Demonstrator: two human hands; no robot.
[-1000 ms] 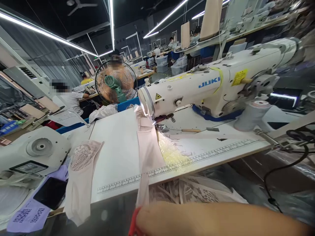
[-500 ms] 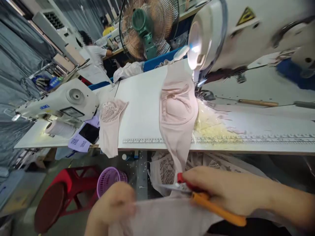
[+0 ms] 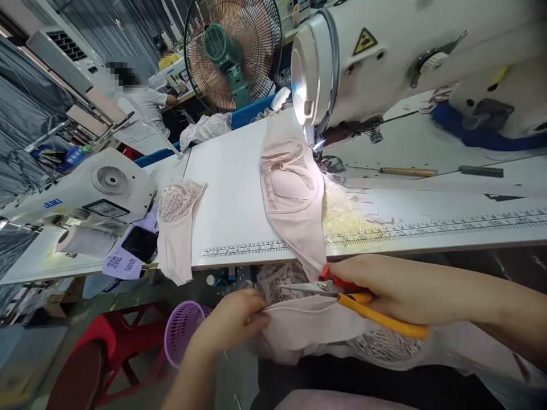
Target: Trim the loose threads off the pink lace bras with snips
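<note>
My right hand [image 3: 384,287] grips scissors [image 3: 342,291] with red and orange handles, the blades pointing left over pale pink fabric [image 3: 307,327] in my lap. At the blade tips, my left hand [image 3: 233,322] pinches the fabric's left edge. The fabric runs up to a pink bra piece [image 3: 290,188] lying on the white table [image 3: 231,188] under the head of the white sewing machine [image 3: 384,62]. A second pink lace piece [image 3: 177,222] hangs over the table's front edge to the left.
A second sewing machine [image 3: 85,188], a thread cone [image 3: 83,239] and a phone [image 3: 139,244] sit at the left. Below are a purple basket [image 3: 183,330] and a red stool [image 3: 102,353]. A fan [image 3: 233,51] stands behind the table. Other people work far back.
The view tipped down from the room to my lap. Both hands came into view; the scissors and my left hand have moved up closer to the table edge, on the fabric.
</note>
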